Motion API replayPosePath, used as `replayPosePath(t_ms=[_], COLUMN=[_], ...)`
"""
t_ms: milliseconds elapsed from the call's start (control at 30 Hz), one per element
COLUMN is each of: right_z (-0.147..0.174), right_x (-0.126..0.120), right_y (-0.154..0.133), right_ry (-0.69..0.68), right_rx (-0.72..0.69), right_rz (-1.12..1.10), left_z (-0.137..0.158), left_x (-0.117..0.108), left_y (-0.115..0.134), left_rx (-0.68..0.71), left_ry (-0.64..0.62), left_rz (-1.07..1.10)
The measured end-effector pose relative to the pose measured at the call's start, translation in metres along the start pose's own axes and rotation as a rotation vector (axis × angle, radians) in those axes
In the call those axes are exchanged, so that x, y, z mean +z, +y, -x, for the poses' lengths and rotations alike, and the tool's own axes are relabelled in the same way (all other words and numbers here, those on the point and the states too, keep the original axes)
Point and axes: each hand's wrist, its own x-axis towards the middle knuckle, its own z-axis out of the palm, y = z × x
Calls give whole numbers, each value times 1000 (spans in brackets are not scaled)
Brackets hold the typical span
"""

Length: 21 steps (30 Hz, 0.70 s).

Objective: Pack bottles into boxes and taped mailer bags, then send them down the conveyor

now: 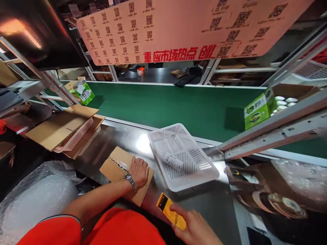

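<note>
My left hand (139,171) rests with curled fingers on a small taped cardboard box (116,166) lying on the steel worktop; a metal watch is on that wrist. My right hand (195,226), low at the front edge, grips a yellow handheld tool (170,211) whose tip points toward the box. Just right of the box sits a white perforated plastic basket (204,175) with a small labelled item (173,161) inside.
A green conveyor belt (166,103) runs behind the worktop, carrying a green carton (84,92) at left and an open green box of cups (257,110) at right. Flat cardboard with white baskets (74,134) lies left. Bubble wrap (35,197) lies lower left, tape rolls (286,204) sit right.
</note>
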Motion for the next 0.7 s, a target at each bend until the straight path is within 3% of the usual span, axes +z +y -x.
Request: replayPosePath(t_ms=[100, 233, 333, 533, 600, 700], right_z=[-22, -72, -91, -51, -32, -12], right_x=[9, 13, 20, 40, 49, 66], right_y=[4, -30, -39, -2, 8, 16], right_ry=[8, 2, 9, 117, 149, 252], right_rx=[-55, -201, -150, -36, -10, 27], right_rz=[-29, -147, -245, -682, -808, -974], left_z=[-1, -5, -6, -12, -17, -26], left_x=[1, -1, -3, -1, -8, -30], left_y=[1, 2, 2, -1, -20, -72], left_rx=[-7, -18, -27, -25, 35, 138], left_ry=[-2, -5, -3, -41, -77, -122], left_rz=[-20, -33, -23, 66, 97, 102])
